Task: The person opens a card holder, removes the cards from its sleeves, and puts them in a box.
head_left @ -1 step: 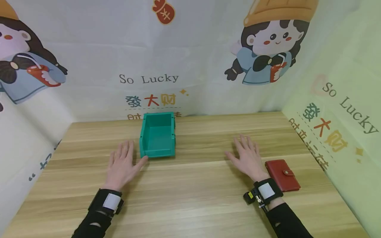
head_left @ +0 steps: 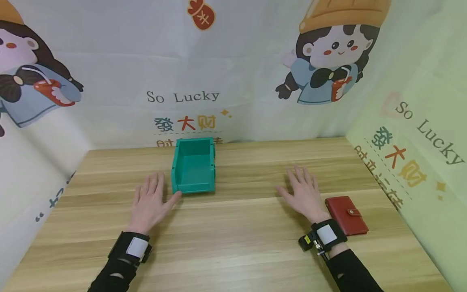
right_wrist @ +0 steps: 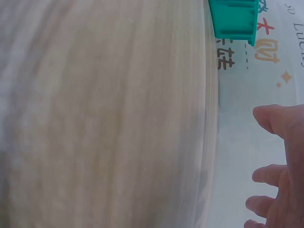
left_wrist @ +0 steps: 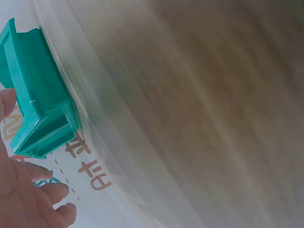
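A green open-topped plastic bin [head_left: 193, 188] sits toward the back of the wooden table, left of the middle. Beside its left side lies my left hand [head_left: 147, 205], palm down with fingers spread, the thumb tip right at the bin's near left corner. My right hand [head_left: 303, 194] is palm down too, fingers extended and holding nothing. A red wallet-like case [head_left: 346, 215] with a snap strap lies just right of the right wrist. The left wrist view shows the bin [left_wrist: 45, 80] near the left fingers; in the right wrist view the bin [right_wrist: 235, 21] is farther off.
A wood-grain table [head_left: 233, 243] spreads beneath both hands. White printed cloth [head_left: 248, 73] hangs behind the table, and more cloth [head_left: 412, 134] borders its right side. Each wrist wears a black strap, the right one with a small camera [head_left: 305, 242].
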A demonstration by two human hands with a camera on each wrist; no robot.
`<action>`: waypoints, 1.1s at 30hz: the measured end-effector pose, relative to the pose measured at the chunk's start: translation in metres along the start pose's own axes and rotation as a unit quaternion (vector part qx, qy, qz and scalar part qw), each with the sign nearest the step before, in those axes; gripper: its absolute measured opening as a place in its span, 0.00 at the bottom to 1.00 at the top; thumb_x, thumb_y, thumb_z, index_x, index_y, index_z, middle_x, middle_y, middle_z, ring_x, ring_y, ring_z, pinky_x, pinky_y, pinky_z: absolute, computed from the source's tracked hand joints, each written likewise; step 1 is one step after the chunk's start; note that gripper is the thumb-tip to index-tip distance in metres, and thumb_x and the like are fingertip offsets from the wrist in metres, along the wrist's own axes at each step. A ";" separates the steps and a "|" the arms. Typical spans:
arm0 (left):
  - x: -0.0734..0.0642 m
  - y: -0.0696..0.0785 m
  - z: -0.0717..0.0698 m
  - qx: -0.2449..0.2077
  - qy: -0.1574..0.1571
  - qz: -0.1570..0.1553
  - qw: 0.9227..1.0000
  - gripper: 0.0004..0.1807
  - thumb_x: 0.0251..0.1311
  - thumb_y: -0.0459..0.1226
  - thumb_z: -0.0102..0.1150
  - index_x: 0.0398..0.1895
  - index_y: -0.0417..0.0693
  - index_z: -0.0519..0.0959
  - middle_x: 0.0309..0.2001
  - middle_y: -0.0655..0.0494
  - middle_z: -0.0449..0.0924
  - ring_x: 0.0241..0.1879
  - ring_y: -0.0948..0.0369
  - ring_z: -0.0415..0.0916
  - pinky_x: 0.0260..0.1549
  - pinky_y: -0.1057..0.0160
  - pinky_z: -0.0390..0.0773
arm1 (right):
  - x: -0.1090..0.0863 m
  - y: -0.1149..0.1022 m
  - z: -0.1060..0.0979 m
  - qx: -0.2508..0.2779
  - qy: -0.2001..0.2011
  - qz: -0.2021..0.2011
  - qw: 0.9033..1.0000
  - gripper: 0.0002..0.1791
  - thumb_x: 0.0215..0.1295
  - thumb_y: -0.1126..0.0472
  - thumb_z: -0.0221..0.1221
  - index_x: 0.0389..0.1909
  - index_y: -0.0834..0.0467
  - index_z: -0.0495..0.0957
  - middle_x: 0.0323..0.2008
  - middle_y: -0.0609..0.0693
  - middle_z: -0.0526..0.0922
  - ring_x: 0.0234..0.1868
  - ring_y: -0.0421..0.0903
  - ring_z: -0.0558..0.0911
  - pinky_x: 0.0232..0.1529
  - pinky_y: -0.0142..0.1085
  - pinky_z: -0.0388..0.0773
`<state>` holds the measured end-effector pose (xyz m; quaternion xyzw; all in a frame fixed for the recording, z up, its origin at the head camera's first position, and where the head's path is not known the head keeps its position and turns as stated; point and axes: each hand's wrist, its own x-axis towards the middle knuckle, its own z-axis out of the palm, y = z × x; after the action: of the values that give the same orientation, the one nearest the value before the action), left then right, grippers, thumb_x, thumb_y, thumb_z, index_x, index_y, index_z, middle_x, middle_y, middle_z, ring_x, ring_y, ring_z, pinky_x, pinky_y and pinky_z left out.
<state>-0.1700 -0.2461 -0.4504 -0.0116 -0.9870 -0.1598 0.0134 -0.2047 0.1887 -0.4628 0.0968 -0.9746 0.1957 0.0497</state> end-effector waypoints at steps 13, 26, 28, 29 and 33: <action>-0.004 -0.002 0.003 -0.015 -0.006 -0.007 1.000 0.53 0.68 0.67 0.41 0.81 0.40 0.42 0.81 0.35 0.41 0.80 0.37 0.36 0.74 0.34 0.36 | -0.004 0.001 0.001 0.008 -0.007 0.007 1.000 0.43 0.72 0.38 0.51 0.77 0.60 0.56 0.79 0.65 0.51 0.80 0.68 0.47 0.76 0.66 0.40; -0.002 -0.003 0.003 -0.046 -0.013 -0.009 0.999 0.53 0.69 0.66 0.41 0.80 0.38 0.40 0.80 0.34 0.39 0.80 0.36 0.35 0.74 0.32 0.36 | -0.004 -0.004 0.001 0.016 -0.002 0.005 1.000 0.43 0.72 0.38 0.51 0.78 0.59 0.55 0.79 0.65 0.51 0.80 0.67 0.47 0.75 0.66 0.40; -0.003 -0.003 0.002 -0.052 -0.014 -0.012 0.998 0.53 0.70 0.66 0.41 0.80 0.37 0.40 0.80 0.34 0.39 0.80 0.35 0.34 0.74 0.32 0.36 | -0.004 -0.005 0.002 0.019 -0.002 0.004 1.000 0.43 0.72 0.38 0.51 0.78 0.59 0.55 0.79 0.65 0.51 0.80 0.67 0.47 0.75 0.67 0.40; -0.004 -0.003 0.002 -0.055 -0.013 -0.015 0.998 0.53 0.70 0.65 0.41 0.80 0.36 0.40 0.80 0.33 0.39 0.79 0.35 0.35 0.74 0.32 0.36 | -0.004 -0.006 0.002 0.020 -0.003 0.002 1.000 0.43 0.72 0.38 0.51 0.78 0.59 0.55 0.79 0.65 0.51 0.80 0.68 0.47 0.75 0.67 0.41; -0.008 0.001 0.001 -0.058 0.006 -0.028 0.998 0.52 0.70 0.63 0.44 0.78 0.30 0.45 0.77 0.27 0.47 0.77 0.32 0.45 0.73 0.32 0.45 | -0.005 -0.010 0.002 0.029 -0.002 -0.001 1.000 0.42 0.72 0.39 0.51 0.78 0.59 0.54 0.78 0.66 0.52 0.79 0.68 0.48 0.74 0.68 0.41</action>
<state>-0.1621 -0.2452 -0.4512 0.0160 -0.9760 -0.2168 0.0147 -0.1982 0.1792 -0.4615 0.0995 -0.9684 0.2241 0.0453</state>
